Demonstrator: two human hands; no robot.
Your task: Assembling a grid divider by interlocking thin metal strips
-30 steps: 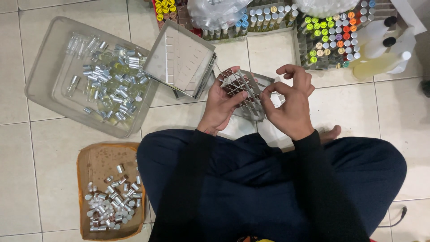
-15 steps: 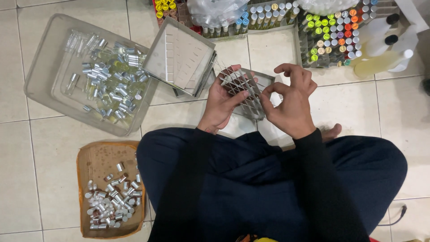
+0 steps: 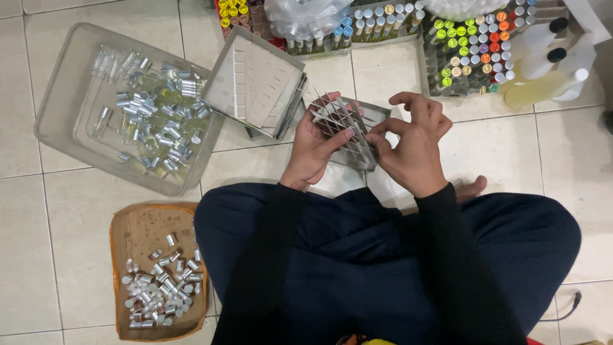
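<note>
1. At the upper left of the frame, a clear plastic tray is lying on the tiled floor, and small glass vials with silvery caps are heaped loosely in it; they are judged hard, smooth and breakable.
2. At the lower left, a shallow brown cardboard tray is being used to hold loose silvery caps.
3. Just left of centre, a flat grey box with a white insert is being propped at a tilt against the floor.
4. At centre, the grey cardboard divider grid is being held above the floor between both hands. It is judged light, thin and easily bent, so the outer edges are best gripped, not the inner slats.
5. The left hand is cupped around the grid's left edge, the thumb being pressed across its face.
6. The right hand is pinching the grid's right side with thumb and forefinger, the other fingers being curled above.
7. At the upper right, racks of coloured-capped vials and pale plastic bottles are standing.
</note>
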